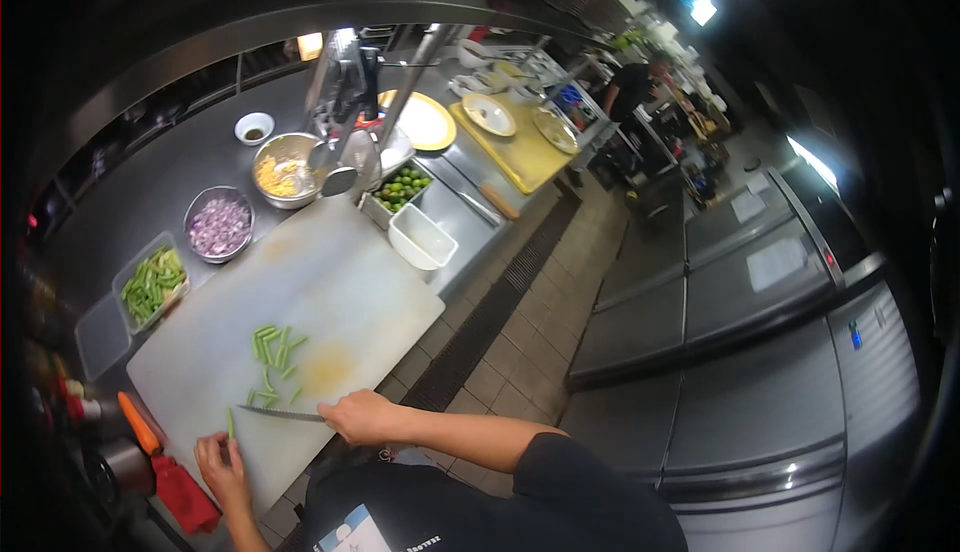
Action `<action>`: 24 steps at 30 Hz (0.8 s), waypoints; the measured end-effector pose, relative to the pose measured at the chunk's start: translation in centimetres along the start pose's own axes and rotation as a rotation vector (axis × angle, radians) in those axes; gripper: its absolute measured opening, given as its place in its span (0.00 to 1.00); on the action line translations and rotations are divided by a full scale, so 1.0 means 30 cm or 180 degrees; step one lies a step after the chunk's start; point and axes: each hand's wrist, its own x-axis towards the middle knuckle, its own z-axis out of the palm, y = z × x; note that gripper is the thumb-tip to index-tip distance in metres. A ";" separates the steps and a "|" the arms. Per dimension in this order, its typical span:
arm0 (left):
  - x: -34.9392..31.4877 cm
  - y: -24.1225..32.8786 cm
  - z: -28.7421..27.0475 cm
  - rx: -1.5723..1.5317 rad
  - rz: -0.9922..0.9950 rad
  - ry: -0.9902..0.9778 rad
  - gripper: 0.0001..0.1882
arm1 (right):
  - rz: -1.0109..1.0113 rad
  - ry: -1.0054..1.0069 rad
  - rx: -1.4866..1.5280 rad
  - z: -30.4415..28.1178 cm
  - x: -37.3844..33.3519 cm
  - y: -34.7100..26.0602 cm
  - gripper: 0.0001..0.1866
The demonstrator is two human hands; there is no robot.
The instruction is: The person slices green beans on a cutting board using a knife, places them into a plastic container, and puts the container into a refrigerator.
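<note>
My right hand (362, 418) is closed round the handle of a knife (284, 414), whose dark blade lies low over the white cutting board (345, 262) and points left. Near the board's lower left edge, my left hand (222, 470) pinches a green bean (230, 422); its far end sticks out beside the knife tip. Cut pieces of green bean (268, 348) lie loosely on the board beyond the blade. A plastic container of green beans (152, 287) stands at the board's far left edge. The knife handle is mostly hidden by my fingers.
Bowls of chopped red onion (219, 226) and yellow bits (284, 174) stand behind the board. Green limes (403, 189) and a white tub (422, 237) sit at its far right corner. An orange-handled tool (140, 424) and red cloth (184, 494) lie left. A person (630, 87) stands farther off.
</note>
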 end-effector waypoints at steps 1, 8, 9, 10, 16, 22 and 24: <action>-0.014 0.020 0.018 0.0052 0.0084 -0.0021 0.08 | 0.0039 0.0194 -0.0056 0.001 -0.003 0.019 0.11; -0.015 -0.054 0.057 0.0032 0.0027 -0.0260 0.09 | 0.0204 0.0689 -0.0074 0.070 -0.003 -0.002 0.10; -0.011 -0.069 0.063 -0.0010 0.0091 -0.0102 0.10 | 0.0210 0.0665 -0.0130 0.082 0.012 -0.014 0.10; -0.012 -0.072 0.064 -0.0012 0.0057 -0.0183 0.10 | 0.0170 0.0798 -0.0029 0.088 -0.003 -0.026 0.09; 0.008 -0.029 0.011 0.0087 0.0149 -0.0166 0.09 | -0.0076 0.0738 -0.0423 0.040 -0.064 -0.124 0.06; 0.012 0.012 -0.006 0.0103 0.0084 -0.0208 0.09 | -0.0253 0.0469 -0.0564 0.062 -0.051 -0.164 0.05; 0.013 0.017 -0.018 0.0122 0.0111 -0.0212 0.08 | -0.0227 0.0373 -0.0641 0.064 -0.041 -0.174 0.05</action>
